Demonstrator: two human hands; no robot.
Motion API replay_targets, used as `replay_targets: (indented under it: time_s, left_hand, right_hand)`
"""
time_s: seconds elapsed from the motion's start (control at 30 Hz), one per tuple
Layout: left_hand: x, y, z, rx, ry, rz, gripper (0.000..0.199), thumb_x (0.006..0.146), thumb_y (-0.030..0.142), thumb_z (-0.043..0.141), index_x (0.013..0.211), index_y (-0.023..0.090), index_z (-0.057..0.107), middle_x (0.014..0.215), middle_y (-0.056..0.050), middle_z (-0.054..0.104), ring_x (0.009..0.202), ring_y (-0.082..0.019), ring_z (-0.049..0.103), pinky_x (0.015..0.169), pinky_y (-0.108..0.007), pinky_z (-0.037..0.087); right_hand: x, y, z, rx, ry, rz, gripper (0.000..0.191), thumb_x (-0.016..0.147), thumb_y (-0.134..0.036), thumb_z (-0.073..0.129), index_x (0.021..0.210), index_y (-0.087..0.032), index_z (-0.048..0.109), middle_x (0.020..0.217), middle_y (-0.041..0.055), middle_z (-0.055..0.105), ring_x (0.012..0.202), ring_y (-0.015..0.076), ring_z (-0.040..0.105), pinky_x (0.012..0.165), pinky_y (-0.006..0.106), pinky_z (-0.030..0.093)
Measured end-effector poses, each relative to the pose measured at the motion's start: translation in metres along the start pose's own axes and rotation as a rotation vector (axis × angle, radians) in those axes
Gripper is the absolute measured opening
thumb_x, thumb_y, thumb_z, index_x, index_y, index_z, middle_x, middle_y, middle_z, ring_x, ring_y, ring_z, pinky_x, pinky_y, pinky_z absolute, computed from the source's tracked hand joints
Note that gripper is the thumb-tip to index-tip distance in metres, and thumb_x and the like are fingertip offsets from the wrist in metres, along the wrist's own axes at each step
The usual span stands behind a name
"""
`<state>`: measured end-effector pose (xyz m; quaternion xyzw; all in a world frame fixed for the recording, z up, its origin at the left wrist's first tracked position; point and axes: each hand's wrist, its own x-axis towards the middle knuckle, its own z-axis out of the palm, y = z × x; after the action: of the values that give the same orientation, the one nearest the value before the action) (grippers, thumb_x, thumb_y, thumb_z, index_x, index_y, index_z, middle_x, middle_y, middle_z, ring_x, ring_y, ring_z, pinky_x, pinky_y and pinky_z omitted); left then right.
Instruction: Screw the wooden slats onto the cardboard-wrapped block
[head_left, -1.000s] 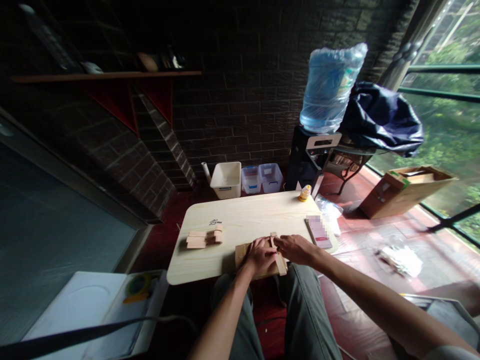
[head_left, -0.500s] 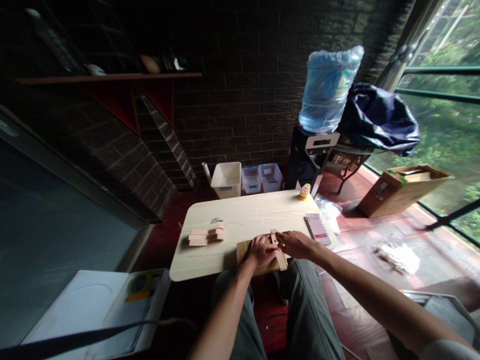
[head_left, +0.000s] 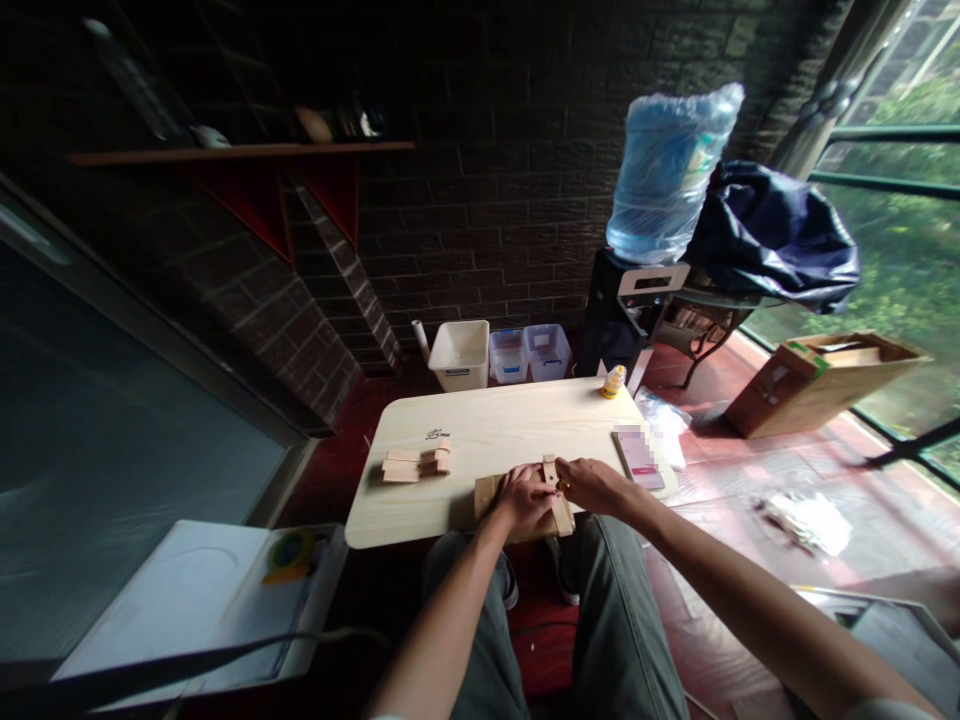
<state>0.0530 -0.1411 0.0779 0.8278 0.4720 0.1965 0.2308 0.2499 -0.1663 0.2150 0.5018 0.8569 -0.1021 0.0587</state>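
Note:
A light brown wooden piece (head_left: 489,492), shaped like a block or box, lies at the front edge of the small table in front of my knees. Across its right end runs a narrow wooden strip (head_left: 561,515) with small holes. My left hand (head_left: 521,495) rests over the middle of the wooden piece, fingers curled onto it and thumb stretched toward the strip. At the strip, my right hand (head_left: 592,485) has its fingers pinched together around something small, partly hidden by the fingers. Several wooden slats (head_left: 417,461) lie grouped on the table's left side.
Small dark metal parts (head_left: 436,434) lie behind the slats on the pale table (head_left: 495,420). A small yellow-capped bottle (head_left: 613,382) and a booklet-like sheet (head_left: 637,457) sit to the right. Plastic bins (head_left: 459,360), a water dispenser (head_left: 611,310) and a cardboard box (head_left: 795,385) stand beyond.
The view has shifted slightly, so the room appears a little farther right. Both hands stay at the wooden piece and strip; the right fingers have turned slightly.

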Motion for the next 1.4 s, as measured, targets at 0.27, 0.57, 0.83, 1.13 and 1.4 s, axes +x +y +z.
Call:
replay_targets:
  time_s: [0.27,0.57,0.83,1.13,1.4]
  left_hand:
    - [0.001,-0.001,0.0,0.0,-0.009,-0.013,0.017,0.089,0.037,0.071,0.099,0.037,0.086,0.148,-0.004,0.064,0.141,-0.031,0.053,0.12,-0.055,0.041]
    - [0.003,-0.006,0.005,-0.012,-0.022,0.006,0.016,0.09,0.04,0.072,0.097,0.036,0.085,0.146,-0.003,0.065,0.143,-0.03,0.05,0.124,-0.055,0.035]
    - [0.002,-0.007,0.006,-0.002,-0.008,0.004,0.017,0.091,0.041,0.071,0.098,0.037,0.086,0.149,-0.003,0.063,0.143,-0.031,0.05,0.124,-0.054,0.037]
    - [0.0,-0.006,0.004,0.004,-0.011,-0.012,0.018,0.091,0.039,0.07,0.101,0.038,0.086,0.15,-0.004,0.062,0.143,-0.031,0.051,0.122,-0.054,0.04]
    - [0.003,-0.006,0.005,0.017,-0.012,-0.002,0.017,0.09,0.037,0.071,0.1,0.036,0.086,0.146,-0.005,0.065,0.141,-0.031,0.053,0.121,-0.054,0.04]
  right_hand:
    - [0.005,0.001,0.005,0.019,0.005,-0.018,0.042,0.096,-0.018,0.051,0.138,-0.013,0.053,0.105,0.016,0.08,0.094,0.0271,0.079,0.067,0.029,0.049]
    - [0.01,-0.003,0.008,0.014,-0.017,-0.061,0.04,0.098,-0.016,0.049,0.138,-0.015,0.053,0.111,0.0138,0.079,0.098,0.0244,0.077,0.072,0.029,0.049]
    - [0.011,0.0,0.008,-0.035,-0.028,0.001,0.029,0.1,-0.02,0.051,0.128,-0.013,0.055,0.103,0.0166,0.079,0.091,0.0265,0.078,0.07,0.03,0.05]
    - [0.004,-0.003,0.003,-0.031,-0.016,-0.018,0.036,0.101,-0.021,0.049,0.135,-0.012,0.052,0.101,0.0162,0.079,0.091,0.0273,0.079,0.068,0.03,0.051]
    - [-0.002,0.001,0.0,-0.005,-0.002,-0.062,0.037,0.1,-0.018,0.05,0.137,-0.016,0.055,0.113,0.0157,0.079,0.1,0.026,0.078,0.073,0.029,0.053]
